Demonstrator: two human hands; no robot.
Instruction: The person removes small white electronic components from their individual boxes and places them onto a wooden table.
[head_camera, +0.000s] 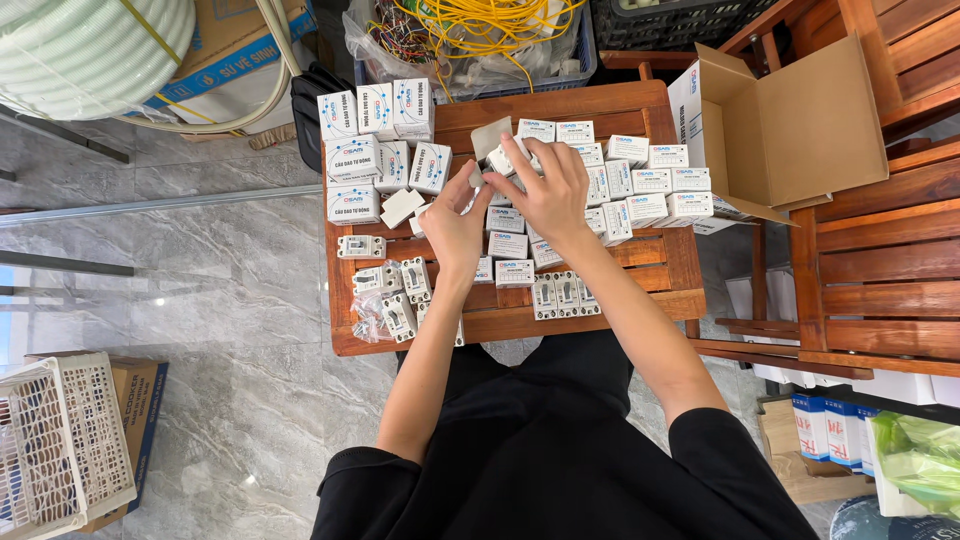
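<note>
Both hands over table (560, 105) ctr. Left hand (452, 228) and right hand (548, 190) pinch one small white box (487, 150), flap open. Box rows at 3 o'clock, breakers (560, 295) at 6.

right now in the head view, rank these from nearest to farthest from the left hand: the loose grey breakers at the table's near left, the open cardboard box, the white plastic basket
From the left hand:
1. Loose grey breakers, just below it at the table's near left.
2. Open cardboard box, across the table at the right, by the wooden chair.
3. White plastic basket, on the floor at the far lower left.
</note>
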